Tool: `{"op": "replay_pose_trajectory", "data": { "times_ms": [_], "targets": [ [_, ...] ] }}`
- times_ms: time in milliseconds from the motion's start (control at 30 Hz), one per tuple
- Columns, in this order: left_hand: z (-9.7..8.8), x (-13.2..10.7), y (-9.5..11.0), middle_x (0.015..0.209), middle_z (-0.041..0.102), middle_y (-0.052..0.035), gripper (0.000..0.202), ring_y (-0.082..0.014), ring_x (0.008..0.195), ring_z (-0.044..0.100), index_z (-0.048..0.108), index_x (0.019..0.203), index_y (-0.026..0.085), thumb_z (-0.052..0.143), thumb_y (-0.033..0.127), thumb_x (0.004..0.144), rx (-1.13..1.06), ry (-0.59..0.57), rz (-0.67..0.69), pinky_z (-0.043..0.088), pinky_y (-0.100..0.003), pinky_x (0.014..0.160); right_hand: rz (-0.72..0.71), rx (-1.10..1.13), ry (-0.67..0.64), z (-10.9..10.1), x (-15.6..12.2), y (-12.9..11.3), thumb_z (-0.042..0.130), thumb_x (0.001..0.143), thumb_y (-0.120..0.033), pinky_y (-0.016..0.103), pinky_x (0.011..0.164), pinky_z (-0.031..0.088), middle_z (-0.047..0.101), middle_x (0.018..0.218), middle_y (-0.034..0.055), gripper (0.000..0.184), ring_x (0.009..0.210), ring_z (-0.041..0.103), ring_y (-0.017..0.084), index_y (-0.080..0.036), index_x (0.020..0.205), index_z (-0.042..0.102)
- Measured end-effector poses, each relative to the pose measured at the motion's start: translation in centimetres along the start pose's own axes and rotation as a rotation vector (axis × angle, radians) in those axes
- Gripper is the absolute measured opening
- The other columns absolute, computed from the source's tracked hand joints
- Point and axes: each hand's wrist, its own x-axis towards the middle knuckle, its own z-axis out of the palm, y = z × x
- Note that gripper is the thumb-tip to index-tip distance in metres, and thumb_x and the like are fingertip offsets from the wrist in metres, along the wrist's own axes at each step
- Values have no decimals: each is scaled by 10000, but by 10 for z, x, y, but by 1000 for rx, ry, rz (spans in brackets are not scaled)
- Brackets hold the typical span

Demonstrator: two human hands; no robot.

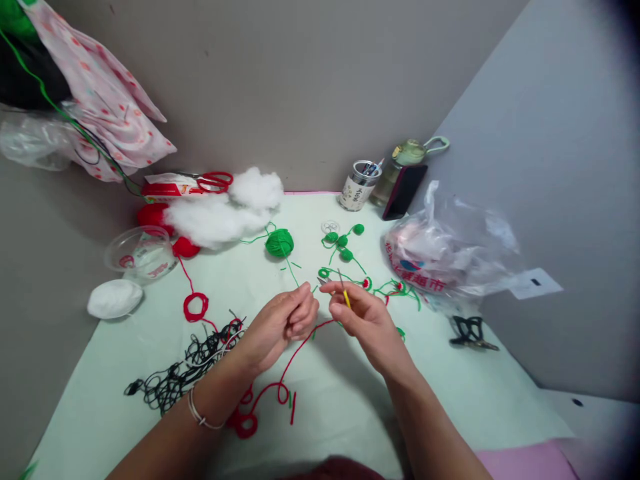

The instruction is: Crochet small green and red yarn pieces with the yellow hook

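My left hand [295,313] is closed, its fingers pinching green yarn [295,270] that runs down from a green yarn ball [279,243]. Just right of it, my right hand [363,313] grips a slim yellow-handled tool [347,297] with a thin metal end, which looks like a crochet hook. The fingertips of both hands almost meet, and whatever lies between them is too small to make out. Red yarn [300,347] trails from under the right hand to red loops [245,425]. Green crocheted pieces [343,241] and small red-and-green pieces [367,284] lie beyond the hands.
Tangled black yarn [173,387] lies by my left forearm. White stuffing [215,217], red-handled scissors [215,181] and a plastic tub [143,257] are at the back left. A pen can [359,187], a phone [405,192], a plastic bag [445,247] and a black clip [473,333] stand right.
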Motion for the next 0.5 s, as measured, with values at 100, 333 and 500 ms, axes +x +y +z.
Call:
{"op": "replay_pose_trajectory", "data": {
  "times_ms": [100,333,500],
  "targets": [
    [0,0,-4,528,292,59,608,-115,506,177,329,554,229,573,561,1002,25,-39,-38,167,-314,528,-49,-133,61,7,1,2,683,939,-481,303,644,433,602,815,10,362,705,500,171,-252,1219,707],
    [0,2,-3,530,369,28,595,-147,517,304,448,531,240,511,614,989,383,60,24,300,-320,565,-107,-206,55,1,4,2,656,960,-498,287,607,355,475,693,-29,352,644,410,138,-217,752,615],
    [-2,4,-8,945,714,-55,239,-236,943,616,809,927,230,693,439,934,565,260,210,450,-329,884,-88,-121,26,1,3,0,719,913,-524,290,631,360,528,710,-20,345,669,437,142,-211,774,674]
  ]
}}
